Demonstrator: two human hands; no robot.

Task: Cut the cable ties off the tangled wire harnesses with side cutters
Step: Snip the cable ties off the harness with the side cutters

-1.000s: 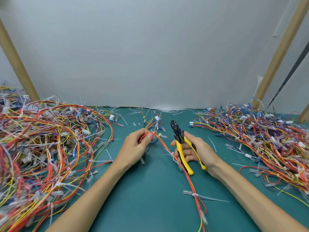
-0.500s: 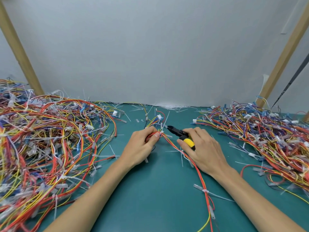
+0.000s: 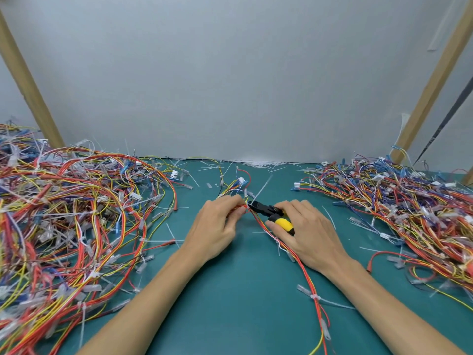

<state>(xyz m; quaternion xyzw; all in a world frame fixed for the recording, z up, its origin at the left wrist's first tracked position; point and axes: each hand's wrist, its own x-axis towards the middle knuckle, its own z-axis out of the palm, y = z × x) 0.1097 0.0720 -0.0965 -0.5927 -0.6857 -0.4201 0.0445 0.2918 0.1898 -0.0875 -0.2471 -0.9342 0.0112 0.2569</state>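
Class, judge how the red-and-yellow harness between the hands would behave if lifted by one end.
Probably floppy: the harness snakes in loose curves across the mat. Likely light: the left hand pinches it with fingertips alone. Its cable tie, tail sticking out, might snag.

On the teal worktop (image 3: 230, 311), the left-hand grip (image 3: 215, 226) pinches a thin red-and-yellow wire harness (image 3: 305, 274) between thumb and fingertips. The harness trails toward the near edge under the right wrist. The right-hand grip (image 3: 307, 231) curls round the yellow-handled black side cutters (image 3: 268, 213). Their tip touches the harness just beside the left fingertips, where a white plastic cable tie (image 3: 261, 188) sticks up toward the far side. A big tangled heap of multicoloured wires (image 3: 64, 213) lies on the left and a flatter heap (image 3: 409, 208) on the right. Behind them is a grey wall (image 3: 230, 73).
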